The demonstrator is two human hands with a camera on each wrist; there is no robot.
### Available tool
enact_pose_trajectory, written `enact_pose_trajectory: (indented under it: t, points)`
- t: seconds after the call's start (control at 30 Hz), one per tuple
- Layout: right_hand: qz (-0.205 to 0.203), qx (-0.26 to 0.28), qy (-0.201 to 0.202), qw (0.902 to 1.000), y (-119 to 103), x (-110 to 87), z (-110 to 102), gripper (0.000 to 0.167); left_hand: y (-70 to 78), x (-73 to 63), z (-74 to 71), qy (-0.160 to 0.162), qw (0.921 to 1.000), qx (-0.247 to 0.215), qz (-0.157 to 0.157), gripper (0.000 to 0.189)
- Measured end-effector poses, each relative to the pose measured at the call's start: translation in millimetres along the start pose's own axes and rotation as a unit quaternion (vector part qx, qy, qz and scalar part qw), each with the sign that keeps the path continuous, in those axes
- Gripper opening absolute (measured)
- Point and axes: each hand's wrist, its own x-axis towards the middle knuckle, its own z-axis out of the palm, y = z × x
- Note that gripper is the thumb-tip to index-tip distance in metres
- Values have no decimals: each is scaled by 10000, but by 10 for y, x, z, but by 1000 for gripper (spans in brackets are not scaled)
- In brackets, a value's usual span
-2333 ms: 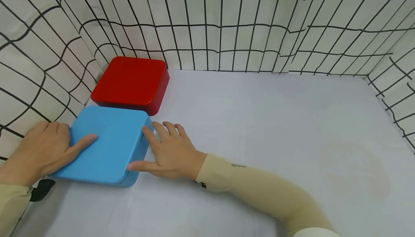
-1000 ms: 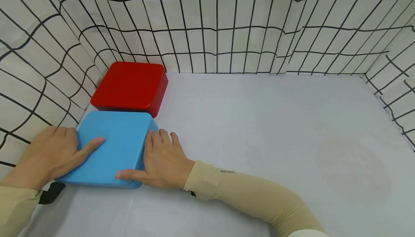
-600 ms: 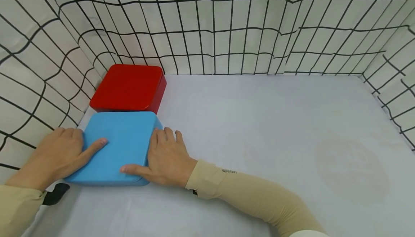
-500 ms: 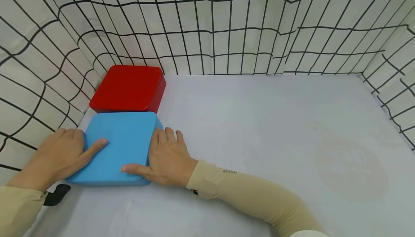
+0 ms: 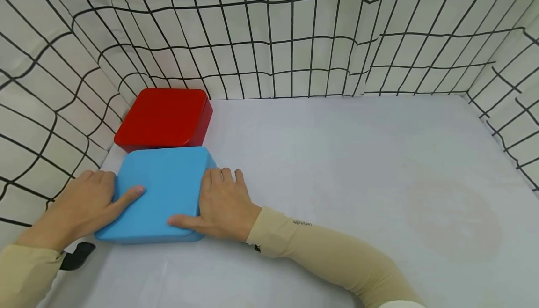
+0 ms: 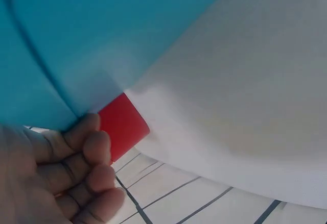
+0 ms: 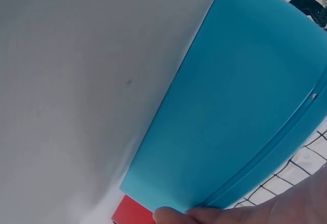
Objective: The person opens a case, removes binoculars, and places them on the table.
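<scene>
A light blue box (image 5: 164, 181) with rounded corners lies flat on the white surface between my two hands. My left hand (image 5: 86, 205) grips its left edge, thumb over the top and fingers down the side; in the left wrist view, the curled fingertips (image 6: 97, 150) show beside the box's wall. On the opposite edge my right hand (image 5: 225, 205) holds the box, thumb on the top near the front corner and fingers along the right side. Behind stands a similar red box (image 5: 164, 116), close to the blue one's back edge.
White-backed black wire grid walls (image 5: 261, 46) enclose the back, left and right. A white surface (image 5: 337, 167) spreads to the right of the boxes, with a faint stain (image 5: 452, 221). A black object (image 5: 77, 256) sits at the left wrist.
The blue box has shifted right relative to the red box, both hands moving along with it. My right hand's spread fingers have come together against its right side.
</scene>
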Motion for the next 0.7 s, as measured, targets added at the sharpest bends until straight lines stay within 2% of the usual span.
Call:
enact_pose_trajectory:
  t: [0.27,0.7]
  points:
    - [141,125,-109,9998,91,-23,-12,98,38,15,69,235,9992,-30,333,63]
    - [87,188,122,9997,253,-57,-1,93,146,48,81,281,9989,-6,379,63]
